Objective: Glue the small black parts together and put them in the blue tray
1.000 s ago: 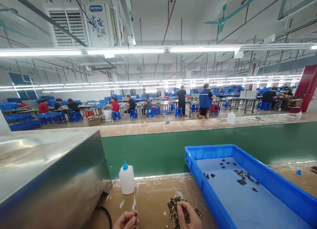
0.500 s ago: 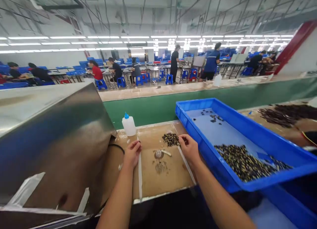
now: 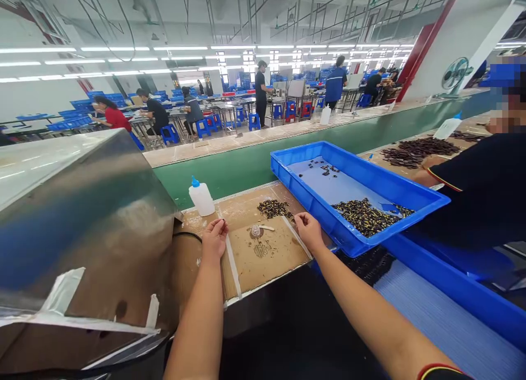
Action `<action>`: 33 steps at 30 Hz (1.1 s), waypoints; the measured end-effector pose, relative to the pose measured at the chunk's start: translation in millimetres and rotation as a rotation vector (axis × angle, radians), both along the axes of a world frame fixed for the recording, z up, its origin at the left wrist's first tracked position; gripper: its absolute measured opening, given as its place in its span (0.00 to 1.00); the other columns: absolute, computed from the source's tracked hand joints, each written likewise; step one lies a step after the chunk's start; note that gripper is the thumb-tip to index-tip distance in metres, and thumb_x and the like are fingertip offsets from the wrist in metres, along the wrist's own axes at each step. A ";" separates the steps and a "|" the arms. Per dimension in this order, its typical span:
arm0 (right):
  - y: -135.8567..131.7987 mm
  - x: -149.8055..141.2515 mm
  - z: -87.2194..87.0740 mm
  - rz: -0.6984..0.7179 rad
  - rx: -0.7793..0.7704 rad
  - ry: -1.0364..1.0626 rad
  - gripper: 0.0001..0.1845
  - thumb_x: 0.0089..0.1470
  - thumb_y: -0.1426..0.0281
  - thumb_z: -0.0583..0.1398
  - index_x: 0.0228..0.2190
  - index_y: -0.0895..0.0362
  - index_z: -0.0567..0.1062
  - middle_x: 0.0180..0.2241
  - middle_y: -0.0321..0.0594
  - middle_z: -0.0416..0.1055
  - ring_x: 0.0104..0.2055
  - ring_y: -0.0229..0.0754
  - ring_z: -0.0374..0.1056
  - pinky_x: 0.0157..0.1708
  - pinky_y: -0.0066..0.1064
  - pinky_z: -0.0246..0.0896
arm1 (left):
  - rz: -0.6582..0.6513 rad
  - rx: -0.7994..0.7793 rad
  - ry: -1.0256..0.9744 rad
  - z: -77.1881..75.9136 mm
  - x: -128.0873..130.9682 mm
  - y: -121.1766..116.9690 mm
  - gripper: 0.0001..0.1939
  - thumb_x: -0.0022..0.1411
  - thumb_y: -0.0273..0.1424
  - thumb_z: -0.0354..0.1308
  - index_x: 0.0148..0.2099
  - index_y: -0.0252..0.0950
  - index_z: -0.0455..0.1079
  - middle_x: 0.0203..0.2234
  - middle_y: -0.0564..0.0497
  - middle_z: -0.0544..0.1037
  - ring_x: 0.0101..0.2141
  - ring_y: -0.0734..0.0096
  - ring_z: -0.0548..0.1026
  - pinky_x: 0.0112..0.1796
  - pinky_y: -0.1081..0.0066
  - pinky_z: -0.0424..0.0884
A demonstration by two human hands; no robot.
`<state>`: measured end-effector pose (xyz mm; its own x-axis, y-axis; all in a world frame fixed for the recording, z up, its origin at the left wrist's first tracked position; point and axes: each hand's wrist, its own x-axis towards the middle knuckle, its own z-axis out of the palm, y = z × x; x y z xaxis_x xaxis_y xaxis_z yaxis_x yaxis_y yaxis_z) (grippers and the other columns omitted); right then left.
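Hall: a long factory hall (image 3: 263,57) held rows of metal work tables (image 3: 217,109) and blue stools (image 3: 203,128), with people seated and standing at the far side.

Line: a green-sided conveyor (image 3: 230,174) ran from left to far right, beyond the bench.

Left side: a stainless steel housing (image 3: 74,221) stood at the left edge of the bench, its near face patched with white tape (image 3: 61,292).

Bench: a brown board bench (image 3: 267,259) lay before the person, with pale strips marking out a working area.

Co-worker: a co-worker in a dark shirt (image 3: 476,188) sat at near right, beside a heap of dark strips (image 3: 419,151) on the bench.

Tray: a blue plastic tray (image 3: 312,153) sat right of the working area, holding a dense heap of small dark, gold-flecked parts (image 3: 364,216) at its near end and a sparse scatter of dark pieces (image 3: 322,169) at its far end.

Work in hand: both hands were at the working area, fingers pinched, over a smaller heap of the same parts (image 3: 273,208).

Left hand (image 3: 214,240): held at the strip, fingertips drawn together; any held item could not be told.

Right hand (image 3: 308,230): nearest the small heap and the tray's rim, fingertips drawn together; any held item could not be told.

Small items: a white squeeze bottle with a blue cap (image 3: 201,198) stood at the far edge of the bench; a small round clear piece (image 3: 255,230) lay just beside a pale stick (image 3: 267,227).
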<state>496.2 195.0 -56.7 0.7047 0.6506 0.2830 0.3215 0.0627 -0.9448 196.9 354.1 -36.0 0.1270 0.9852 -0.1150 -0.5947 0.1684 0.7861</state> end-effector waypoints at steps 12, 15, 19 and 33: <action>52.9 -4.3 22.3 0.376 0.052 0.168 0.25 0.53 0.49 0.66 0.38 0.58 0.80 0.29 0.40 0.77 0.28 0.41 0.69 0.29 0.31 0.65 | 0.042 -0.026 -0.016 0.1 2.0 -6.2 0.18 0.48 0.27 0.82 0.34 0.30 0.75 0.33 0.46 0.82 0.32 0.74 0.80 0.36 0.77 0.77; 77.1 -22.4 38.2 0.563 0.041 0.179 0.25 0.51 0.49 0.68 0.38 0.58 0.83 0.28 0.41 0.78 0.28 0.41 0.71 0.30 0.32 0.68 | 0.046 -0.054 -0.036 4.9 4.0 -10.7 0.13 0.52 0.24 0.78 0.35 0.31 0.76 0.33 0.45 0.83 0.32 0.75 0.80 0.35 0.79 0.78; 98.3 -49.8 50.8 0.762 0.035 0.196 0.24 0.49 0.52 0.71 0.38 0.59 0.84 0.30 0.43 0.81 0.30 0.42 0.75 0.33 0.33 0.72 | 0.046 -0.085 -0.047 9.0 7.9 -16.6 0.11 0.54 0.23 0.78 0.35 0.30 0.78 0.34 0.44 0.83 0.31 0.75 0.81 0.34 0.81 0.79; 74.6 -90.7 46.7 0.888 0.056 0.309 0.25 0.61 0.46 0.66 0.40 0.56 0.80 0.32 0.41 0.81 0.25 0.36 0.71 0.25 0.28 0.68 | 0.041 0.132 0.211 4.5 37.7 -41.4 0.27 0.38 0.45 0.86 0.35 0.34 0.83 0.32 0.46 0.84 0.33 0.71 0.81 0.38 0.74 0.79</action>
<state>405.5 269.6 -10.0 0.0063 0.9769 0.2135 -0.1297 0.2125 -0.9685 234.6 312.6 -31.5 0.0732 0.9973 -0.0049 -0.4197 0.0353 0.9070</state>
